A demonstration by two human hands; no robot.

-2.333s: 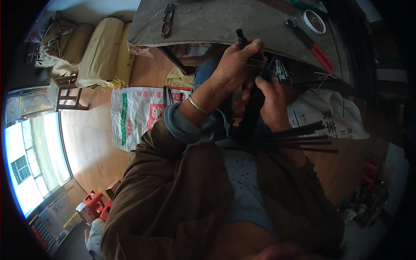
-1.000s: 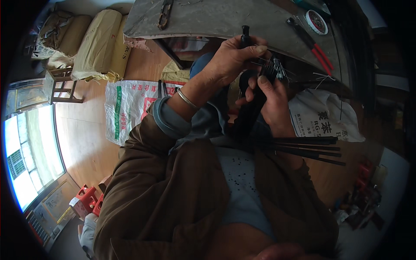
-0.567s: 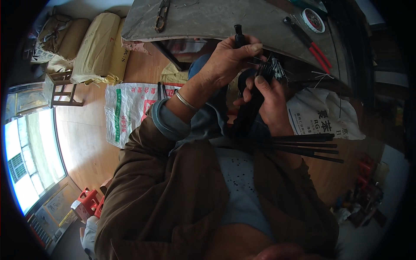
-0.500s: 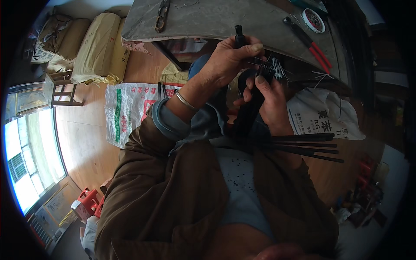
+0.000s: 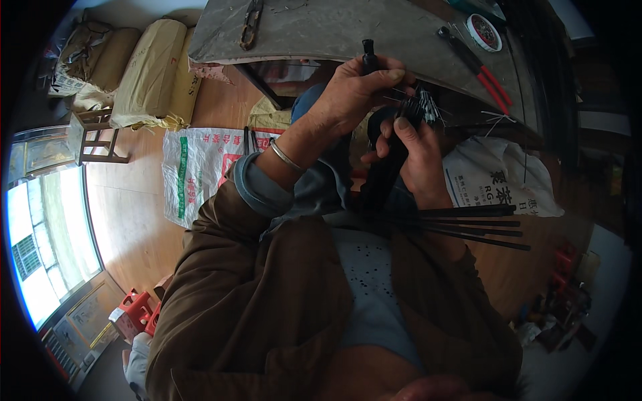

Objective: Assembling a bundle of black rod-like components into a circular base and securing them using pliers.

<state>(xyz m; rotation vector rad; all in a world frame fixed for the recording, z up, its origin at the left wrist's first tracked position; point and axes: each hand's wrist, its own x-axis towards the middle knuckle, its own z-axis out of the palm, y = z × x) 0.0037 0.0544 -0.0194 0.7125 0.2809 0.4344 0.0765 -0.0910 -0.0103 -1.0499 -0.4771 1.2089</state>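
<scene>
My left hand [image 5: 358, 90] is closed around a black knob-ended handle [image 5: 368, 50], whose tip pokes up above the fist. Thumb and forefinger are pinched, with thin wire-like pieces just beyond them. My right hand [image 5: 418, 157] grips a long black bundle [image 5: 384, 177] that resembles a folded umbrella, thumb lying along its upper end. Thin silvery ribs [image 5: 429, 107] fan out beyond that thumb, under the table edge. Several black rods [image 5: 478, 222] stick out to the right across my right forearm. The bundle's lower end is lost in shadow over my lap.
A grey worktable [image 5: 334, 30] stands ahead, bearing red-handled cutters [image 5: 478, 70], a round dish [image 5: 484, 33] of small parts and a dark tool [image 5: 251, 25]. Printed sacks lie on the floor at left [image 5: 194, 167] and right [image 5: 495, 174]. Wrapped bales [image 5: 150, 73] stand far left.
Both hands keep almost the same place and grip. Only slight shifts show around the thin wires by my left fingertips.
</scene>
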